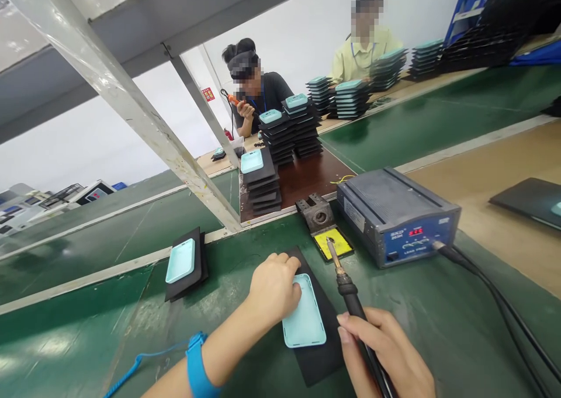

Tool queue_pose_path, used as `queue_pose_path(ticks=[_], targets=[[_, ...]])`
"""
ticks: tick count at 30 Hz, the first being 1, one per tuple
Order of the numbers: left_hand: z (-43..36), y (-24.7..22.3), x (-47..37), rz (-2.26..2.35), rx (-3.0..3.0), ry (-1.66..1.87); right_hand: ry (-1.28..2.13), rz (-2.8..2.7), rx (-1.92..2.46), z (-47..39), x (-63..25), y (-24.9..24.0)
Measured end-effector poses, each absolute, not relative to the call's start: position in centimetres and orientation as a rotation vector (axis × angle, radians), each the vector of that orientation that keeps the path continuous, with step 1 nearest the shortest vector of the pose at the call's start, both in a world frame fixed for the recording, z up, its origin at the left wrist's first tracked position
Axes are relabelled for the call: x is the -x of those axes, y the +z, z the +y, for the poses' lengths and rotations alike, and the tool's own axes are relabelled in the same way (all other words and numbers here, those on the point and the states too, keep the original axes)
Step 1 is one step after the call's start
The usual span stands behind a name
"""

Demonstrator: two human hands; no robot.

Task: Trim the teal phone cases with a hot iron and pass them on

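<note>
My right hand holds a soldering iron by its black handle, fingers wrapped round it. The iron's tip points away from me, over the yellow sponge of the iron stand; whether it touches the sponge I cannot tell. My left hand is closed at the upper left edge of a light turquoise plastic case, its thumb reaching over the rim. This shallow case lies open side up on a black sheet. Round my left wrist is a blue wrist strap with a coiled cord.
A soldering station with a red display stands at right, its cable running toward me. Another turquoise case sits on black sheets at left. Stacks of black sheets and cases stand beyond the slanted post. Two people work across the bench.
</note>
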State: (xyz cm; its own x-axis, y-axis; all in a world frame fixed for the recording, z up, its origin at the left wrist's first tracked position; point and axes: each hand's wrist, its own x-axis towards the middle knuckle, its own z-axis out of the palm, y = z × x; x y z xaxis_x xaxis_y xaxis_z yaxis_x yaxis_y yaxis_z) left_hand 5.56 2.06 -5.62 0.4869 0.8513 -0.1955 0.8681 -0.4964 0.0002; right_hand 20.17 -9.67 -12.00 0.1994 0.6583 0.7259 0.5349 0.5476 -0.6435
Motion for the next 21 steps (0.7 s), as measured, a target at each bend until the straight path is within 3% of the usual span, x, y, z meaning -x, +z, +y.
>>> queue_pose_path(ticks=[8,21], targets=[[2.0,-6.3,-5.6,1.618,-2.614,-0.239,0.159,-1.456,1.074,-9.8,-20.3,-11.9],[3.0,-5.6,-2.9,1.394,-2.628,-0.219,0.152,-1.48,1.084,-10.0,-20.5,-12.2]])
